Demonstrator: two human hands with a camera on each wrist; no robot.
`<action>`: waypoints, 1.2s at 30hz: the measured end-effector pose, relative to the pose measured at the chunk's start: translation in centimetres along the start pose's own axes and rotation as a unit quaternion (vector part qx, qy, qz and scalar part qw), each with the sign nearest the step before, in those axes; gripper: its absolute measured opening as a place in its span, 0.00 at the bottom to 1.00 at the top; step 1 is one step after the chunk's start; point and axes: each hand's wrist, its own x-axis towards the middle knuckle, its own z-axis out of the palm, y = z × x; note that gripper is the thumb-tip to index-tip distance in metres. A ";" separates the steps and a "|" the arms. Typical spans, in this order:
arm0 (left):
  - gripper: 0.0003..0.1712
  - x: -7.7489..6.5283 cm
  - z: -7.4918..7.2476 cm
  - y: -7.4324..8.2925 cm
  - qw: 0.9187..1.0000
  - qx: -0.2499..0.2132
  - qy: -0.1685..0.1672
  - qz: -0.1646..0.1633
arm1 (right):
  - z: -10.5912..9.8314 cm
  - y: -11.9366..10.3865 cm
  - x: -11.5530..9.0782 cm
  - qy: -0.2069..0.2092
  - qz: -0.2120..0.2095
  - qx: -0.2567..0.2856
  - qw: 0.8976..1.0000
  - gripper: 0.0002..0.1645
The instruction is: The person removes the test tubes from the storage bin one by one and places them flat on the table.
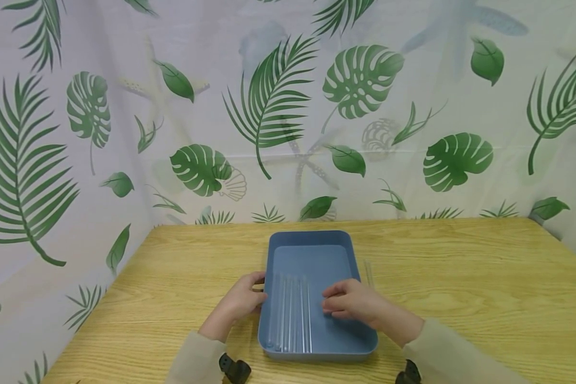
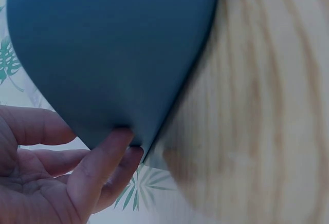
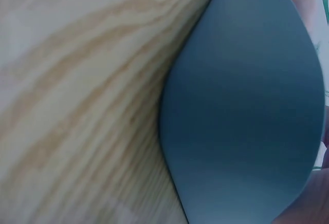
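Note:
A blue rectangular tray lies on the table, its short side towards me. Several long clear tubes lie side by side lengthwise in its left half. At the tray's left wall is my left hand, its fingers extended against the outside of the wall in the left wrist view. My right hand hovers over the tray's right half, with loosely bent fingers and nothing visible between them. Past the right wall, another clear piece shows on the table, partly hidden by this hand. The tray wall fills much of the right wrist view.
The wooden table extends to both sides of the tray. A white cloth with green leaves hangs behind the table and along its left side. Dark straps sit at both wrists.

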 end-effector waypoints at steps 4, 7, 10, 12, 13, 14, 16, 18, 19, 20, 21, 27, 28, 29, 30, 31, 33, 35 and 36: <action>0.27 0.0 0.0 -0.1 1.000 0.000 -0.001 0.001 | 0.2 0.0 0.3 0.008 0.020 -0.008 1.000 0.23; 0.27 0.1 -0.1 -0.1 1.000 -0.003 -0.003 0.002 | 0.3 0.0 0.4 0.015 0.032 -0.017 0.999 0.22; 0.27 0.1 -0.1 -0.1 1.000 -0.006 -0.004 0.002 | 0.4 0.1 0.5 0.021 0.039 -0.026 0.999 0.22; 0.27 0.1 -0.1 0.0 1.000 -0.005 -0.003 0.002 | 0.4 0.0 0.5 0.024 0.043 -0.030 0.998 0.21; 0.27 0.1 0.0 0.0 1.000 -0.006 -0.003 0.002 | 0.5 0.0 0.6 0.025 0.045 -0.031 0.998 0.22; 0.27 0.1 0.0 0.0 1.000 -0.006 -0.003 0.002 | 0.5 0.0 0.6 0.025 0.045 -0.031 0.998 0.22; 0.27 0.0 0.0 0.1 1.000 -0.005 -0.002 0.002 | 0.5 0.0 0.5 0.025 0.046 -0.032 0.998 0.22; 0.27 0.0 0.0 0.1 1.000 -0.005 0.000 0.003 | 0.5 -0.1 0.5 0.024 0.048 -0.034 0.998 0.22; 0.27 -0.1 0.0 0.1 1.000 -0.006 0.000 0.003 | 0.5 -0.1 0.5 0.023 0.049 -0.034 0.998 0.22; 0.27 -0.1 0.0 0.1 1.000 -0.005 0.000 0.004 | 0.5 -0.1 0.5 0.023 0.049 -0.034 0.998 0.22; 0.27 -0.1 0.0 0.1 1.000 -0.005 0.000 0.005 | 0.6 -0.2 0.6 0.023 0.049 -0.034 0.998 0.22; 0.27 -0.2 -0.1 0.1 1.000 -0.005 -0.001 0.005 | 0.7 -0.1 0.8 0.026 0.044 -0.035 0.998 0.23; 0.27 -0.2 -0.1 0.1 1.000 -0.004 0.000 0.004 | 0.8 -0.1 0.9 0.028 0.043 -0.037 0.998 0.23; 0.27 -0.2 -0.1 0.1 1.000 -0.004 0.000 0.003 | 0.8 0.0 0.9 0.029 0.041 -0.039 0.998 0.23; 0.27 -0.2 -0.1 0.1 1.000 -0.004 -0.001 0.004 | 0.9 0.0 1.0 0.030 0.041 -0.041 0.998 0.23; 0.27 -0.2 -0.2 0.1 1.000 -0.004 -0.001 0.003 | 0.9 0.0 1.1 0.031 0.041 -0.044 0.998 0.23; 0.27 -0.2 -0.1 0.1 1.000 -0.006 -0.002 0.002 | 1.0 0.0 1.2 0.035 0.041 -0.049 0.997 0.23; 0.27 -0.1 -0.1 0.1 1.000 -0.007 -0.004 0.003 | 1.1 0.0 1.3 0.037 0.039 -0.054 0.997 0.23; 0.27 -0.1 -0.1 0.1 1.000 -0.008 -0.004 0.003 | 1.2 0.0 1.4 0.037 0.039 -0.055 0.997 0.23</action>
